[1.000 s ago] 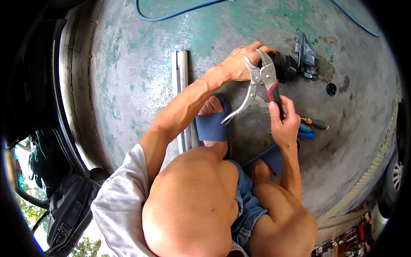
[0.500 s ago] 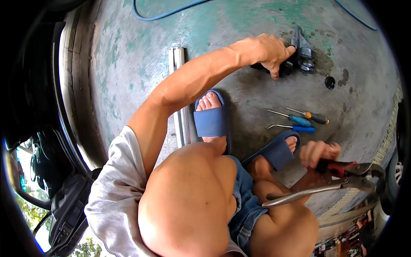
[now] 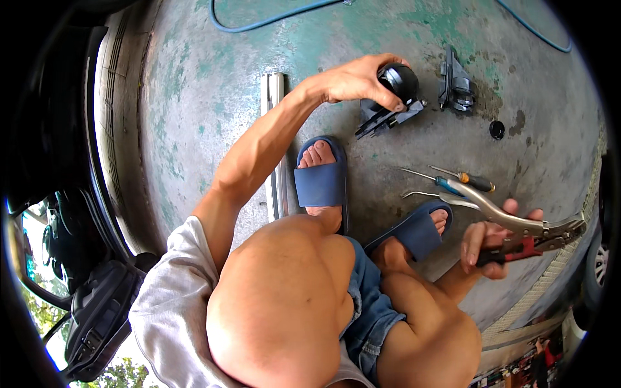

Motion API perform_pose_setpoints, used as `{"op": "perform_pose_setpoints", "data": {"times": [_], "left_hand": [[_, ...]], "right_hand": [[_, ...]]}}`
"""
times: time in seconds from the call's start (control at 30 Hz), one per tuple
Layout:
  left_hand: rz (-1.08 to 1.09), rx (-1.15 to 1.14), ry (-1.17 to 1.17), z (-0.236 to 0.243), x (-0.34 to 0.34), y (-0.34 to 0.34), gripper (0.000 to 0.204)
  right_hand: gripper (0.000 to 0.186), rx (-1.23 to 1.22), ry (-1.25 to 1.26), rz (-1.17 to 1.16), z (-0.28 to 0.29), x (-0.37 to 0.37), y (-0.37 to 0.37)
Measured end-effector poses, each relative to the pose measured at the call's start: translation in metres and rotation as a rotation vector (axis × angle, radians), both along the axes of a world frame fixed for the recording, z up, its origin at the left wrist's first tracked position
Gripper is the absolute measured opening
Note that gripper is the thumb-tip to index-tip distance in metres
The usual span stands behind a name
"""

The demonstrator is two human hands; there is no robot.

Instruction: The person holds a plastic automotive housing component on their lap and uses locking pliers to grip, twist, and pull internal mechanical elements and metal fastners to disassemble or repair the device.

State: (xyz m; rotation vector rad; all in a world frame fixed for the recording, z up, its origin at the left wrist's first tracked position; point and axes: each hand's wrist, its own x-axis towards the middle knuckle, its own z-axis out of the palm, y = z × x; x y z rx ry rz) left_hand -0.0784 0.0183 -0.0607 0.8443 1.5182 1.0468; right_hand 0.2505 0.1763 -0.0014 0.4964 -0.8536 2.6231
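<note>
My left hand [image 3: 363, 80] is wrapped round a black domed part [image 3: 403, 80] with a bracket on its underside, on or just above the floor. A second black and grey part [image 3: 459, 87] lies to its right, with a small black cap [image 3: 497, 130] below that. My right hand [image 3: 482, 240] holds locking pliers [image 3: 561, 231] with a red lever low at the right, the long metal handle pointing left. Behind the pliers lie an orange-handled screwdriver [image 3: 479, 181], a blue-handled screwdriver [image 3: 445, 183] and a bent-tip tool [image 3: 410, 193], partly covered.
A long metal rail [image 3: 272, 87] lies left of my sandalled foot [image 3: 319, 181]. A blue hose [image 3: 272, 18] curves across the far floor. A black vehicle with an open door [image 3: 103, 304] fills the left edge. A car wheel [image 3: 600, 265] shows at the right.
My right hand has lowered the pliers away from the black part toward the lower right. My left hand has shifted and now turns the domed part into fuller view.
</note>
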Motion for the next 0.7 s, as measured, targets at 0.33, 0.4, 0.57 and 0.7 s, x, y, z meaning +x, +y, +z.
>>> {"op": "perform_pose_setpoints", "data": {"times": [0.33,0.4,0.57,0.7], "left_hand": [[0.091,0.025,0.103,0.025,0.016,-0.016,0.084],[0.065,0.071,0.133,0.026,0.015,-0.016,0.083],[0.033,0.049,0.232,0.04,0.007,-0.019,0.081],[0.074,0.061,0.321,0.053,0.0,-0.028,0.081]], "right_hand": [[0.126,-0.201,-0.101,0.125,-0.015,-0.029,-0.018],[0.128,-0.263,-0.317,-0.047,-0.007,-0.027,-0.031],[0.132,-0.22,-0.287,0.007,-0.002,-0.044,-0.019],[0.126,0.038,-0.818,-0.062,0.031,-0.061,-0.025]]}}
